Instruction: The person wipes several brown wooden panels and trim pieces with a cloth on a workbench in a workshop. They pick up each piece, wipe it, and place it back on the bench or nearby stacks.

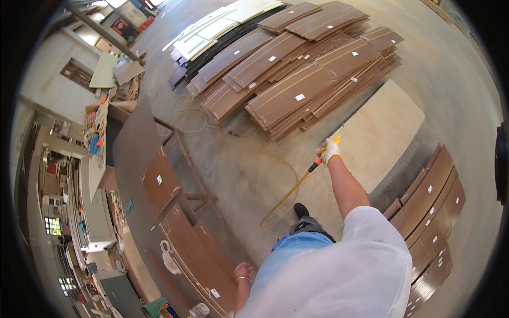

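My right hand [331,151], in a white glove, reaches forward and grips a slim tool with an orange and yellow handle [318,160]. A yellow hose [286,196] runs from it back in a loop toward my feet. The tool's tip sits at the near left edge of a large pale board [384,130] lying flat on the concrete floor. My left hand [244,271], bare with a thin bracelet, hangs low beside brown panels [204,259] leaning at my left. Whether it touches them is unclear.
A wide heap of long brown panels [297,74] with white labels lies ahead, pale panels [212,29] behind it. More brown panels [432,209] are stacked at my right. A dark sheet [132,153] leans on a frame at left, beside a cluttered workbench [98,143].
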Motion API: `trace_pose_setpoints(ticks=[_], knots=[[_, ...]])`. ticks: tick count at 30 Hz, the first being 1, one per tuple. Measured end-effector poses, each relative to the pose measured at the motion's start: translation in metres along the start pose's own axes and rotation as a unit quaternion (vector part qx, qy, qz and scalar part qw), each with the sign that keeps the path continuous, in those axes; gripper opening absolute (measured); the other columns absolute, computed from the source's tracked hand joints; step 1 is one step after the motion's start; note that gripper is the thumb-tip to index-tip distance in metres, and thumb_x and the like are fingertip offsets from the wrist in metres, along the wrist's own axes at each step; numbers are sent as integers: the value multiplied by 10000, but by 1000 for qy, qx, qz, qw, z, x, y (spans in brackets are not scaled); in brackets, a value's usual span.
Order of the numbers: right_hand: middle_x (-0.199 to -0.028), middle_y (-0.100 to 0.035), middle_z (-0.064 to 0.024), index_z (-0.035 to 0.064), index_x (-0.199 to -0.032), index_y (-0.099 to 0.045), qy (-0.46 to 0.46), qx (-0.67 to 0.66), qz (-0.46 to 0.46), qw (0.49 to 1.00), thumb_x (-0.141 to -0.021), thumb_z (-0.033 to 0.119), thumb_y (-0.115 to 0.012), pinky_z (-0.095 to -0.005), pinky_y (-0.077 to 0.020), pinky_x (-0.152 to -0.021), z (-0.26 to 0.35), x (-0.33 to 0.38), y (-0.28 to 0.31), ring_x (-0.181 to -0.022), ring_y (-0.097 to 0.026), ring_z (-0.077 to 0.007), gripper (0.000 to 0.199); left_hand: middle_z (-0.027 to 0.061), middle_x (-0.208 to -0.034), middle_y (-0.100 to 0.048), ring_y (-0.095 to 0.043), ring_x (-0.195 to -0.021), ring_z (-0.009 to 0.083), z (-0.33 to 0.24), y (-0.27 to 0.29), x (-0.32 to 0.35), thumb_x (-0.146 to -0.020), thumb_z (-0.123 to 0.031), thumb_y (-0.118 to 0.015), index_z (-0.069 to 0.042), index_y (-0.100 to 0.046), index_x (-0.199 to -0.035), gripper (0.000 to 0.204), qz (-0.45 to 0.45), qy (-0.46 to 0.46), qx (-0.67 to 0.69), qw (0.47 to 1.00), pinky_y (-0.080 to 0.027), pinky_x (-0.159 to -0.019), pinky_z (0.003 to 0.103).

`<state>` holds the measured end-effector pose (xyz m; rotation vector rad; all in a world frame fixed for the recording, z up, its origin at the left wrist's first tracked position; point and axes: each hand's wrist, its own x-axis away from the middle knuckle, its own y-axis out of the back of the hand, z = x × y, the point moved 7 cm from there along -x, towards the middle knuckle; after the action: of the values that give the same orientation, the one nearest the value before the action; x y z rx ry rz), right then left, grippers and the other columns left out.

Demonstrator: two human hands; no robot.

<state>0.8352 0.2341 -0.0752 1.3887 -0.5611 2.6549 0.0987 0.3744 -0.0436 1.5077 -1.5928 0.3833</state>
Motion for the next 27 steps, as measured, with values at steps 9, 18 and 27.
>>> trace_pose_setpoints(ticks=[9,18,27], knots=[[-723,-484,-49,115,-958,-585,-23,86,-49,995,-1025,323,-577,-381,-446,-492,-109,85,45,-520,-450,-203,218,146,-947,-732,-703,-667,228,63,12,26,-987,-83,-551,3,-680,-1098,191,59,-69,-114,989,-579,-542,358],[-840,-659,-133,56,-1047,-569,-15,63,-12,998,-969,153,-577,-360,-437,-447,-131,108,69,-520,-520,-184,125,126,-965,-744,-720,-715,208,59,-4,29,-993,-96,-550,-15,-678,-1123,200,145,-82,-38,985,-571,-546,335],[-905,-636,-187,33,-1172,-572,-85,68,-131,985,-962,167,-584,-443,-518,-525,-257,141,165,-676,-638,-323,249,126,-998,-742,-724,-799,219,46,10,37,-1001,-78,-555,10,-681,-1147,212,145,-92,-48,984,-608,-651,347]])
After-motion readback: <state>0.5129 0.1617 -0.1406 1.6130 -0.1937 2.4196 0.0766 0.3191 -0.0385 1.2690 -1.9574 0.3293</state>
